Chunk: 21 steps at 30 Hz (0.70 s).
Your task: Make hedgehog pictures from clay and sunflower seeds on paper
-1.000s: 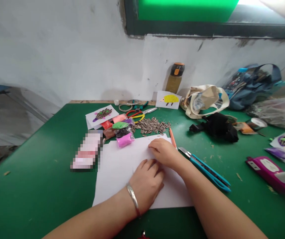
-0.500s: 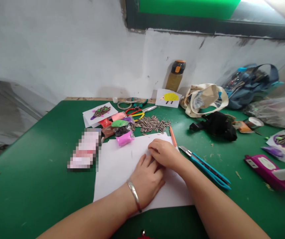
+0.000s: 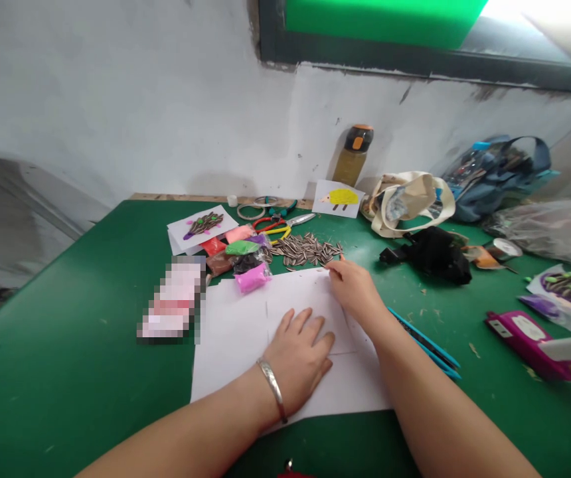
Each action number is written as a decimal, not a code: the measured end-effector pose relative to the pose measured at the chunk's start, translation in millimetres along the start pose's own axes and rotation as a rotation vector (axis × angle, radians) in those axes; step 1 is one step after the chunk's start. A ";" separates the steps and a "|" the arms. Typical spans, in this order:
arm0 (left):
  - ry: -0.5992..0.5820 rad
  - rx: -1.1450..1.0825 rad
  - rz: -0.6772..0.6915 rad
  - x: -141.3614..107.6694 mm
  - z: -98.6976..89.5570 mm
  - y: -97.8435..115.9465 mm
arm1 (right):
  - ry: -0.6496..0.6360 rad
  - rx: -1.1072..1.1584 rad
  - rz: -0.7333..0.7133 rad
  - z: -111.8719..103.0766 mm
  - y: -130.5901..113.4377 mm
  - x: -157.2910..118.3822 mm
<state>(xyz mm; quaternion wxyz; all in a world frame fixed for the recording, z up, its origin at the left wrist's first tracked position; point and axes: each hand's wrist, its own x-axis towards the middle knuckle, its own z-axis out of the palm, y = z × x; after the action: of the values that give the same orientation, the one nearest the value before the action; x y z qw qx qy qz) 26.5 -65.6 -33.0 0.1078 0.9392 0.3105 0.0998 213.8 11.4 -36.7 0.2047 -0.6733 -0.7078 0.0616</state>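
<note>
White paper sheets — at six o'clock on the green surface — are held down by the left hand, its fingers spread open and flat; the right hand has been shifted to the sheets' far edge at one o'clock, its grip undeterminable, striped sunflower seeds lying just beyond.

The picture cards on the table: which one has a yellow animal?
The card by the wall, beside the bottle: it shows a yellow hedgehog. The cards at left and right show dark striped seeds instead.
</note>
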 end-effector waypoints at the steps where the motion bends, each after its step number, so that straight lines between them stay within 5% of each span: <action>1: 0.000 -0.001 0.001 0.0 -0.3 -0.1 | -0.016 -0.023 0.001 0.7 -0.4 2.1; 13: 0.014 -0.031 -0.003 0.0 -0.7 -1.1 | -0.129 -0.165 -0.085 14.1 -17.3 26.8; 21: 0.045 -0.044 -0.013 0.7 0.5 -1.7 | -0.221 0.135 -0.241 -13.1 -30.5 -21.8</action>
<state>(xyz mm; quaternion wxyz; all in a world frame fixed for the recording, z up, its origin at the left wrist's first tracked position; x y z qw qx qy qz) 26.3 -63.9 -33.8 0.1219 0.9321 0.3166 0.1271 190.6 -14.9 -18.3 0.1762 -0.5573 -0.7960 0.1577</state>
